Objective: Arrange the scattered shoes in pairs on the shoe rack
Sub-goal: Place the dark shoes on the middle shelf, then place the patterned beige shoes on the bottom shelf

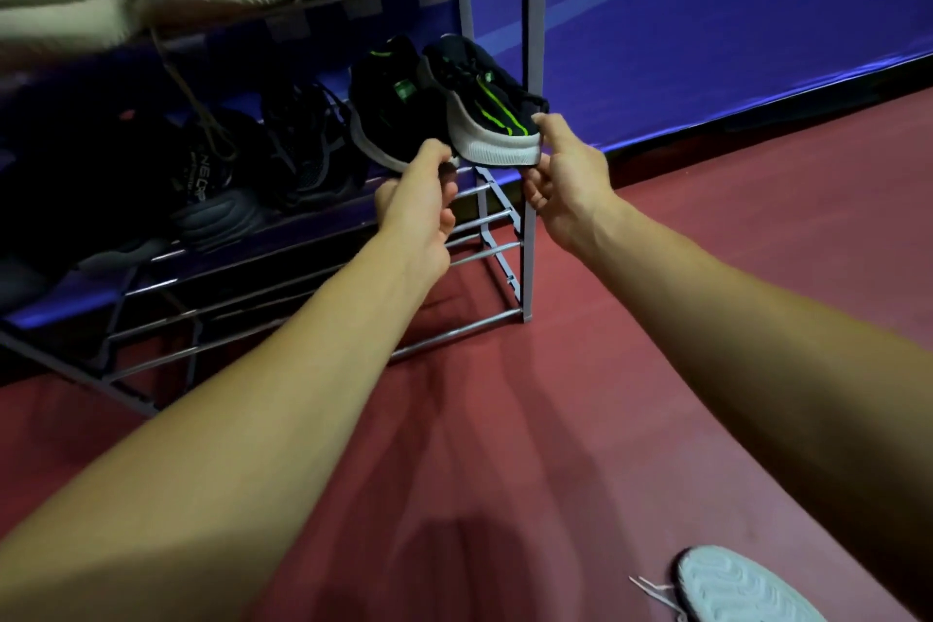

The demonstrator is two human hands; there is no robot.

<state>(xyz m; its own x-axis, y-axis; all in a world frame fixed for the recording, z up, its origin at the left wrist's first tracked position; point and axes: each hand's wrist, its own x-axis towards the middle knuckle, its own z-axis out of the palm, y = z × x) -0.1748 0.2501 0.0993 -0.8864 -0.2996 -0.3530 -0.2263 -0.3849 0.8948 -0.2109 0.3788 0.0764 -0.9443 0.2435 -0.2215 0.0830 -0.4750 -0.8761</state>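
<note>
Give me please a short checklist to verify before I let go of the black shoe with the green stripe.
1. Right hand holds the green-striped shoe at the heel: ok.
2. Left hand grip: cannot tell; its fingers curl where the two soles meet.
3. Matching shoe lies beside it on the middle shelf: ok.
4. Shoe settled on the shelf: cannot tell; the hands hide the contact.
5. Floor free of shoes: not ok; a white shoe lies there sole up.
</note>
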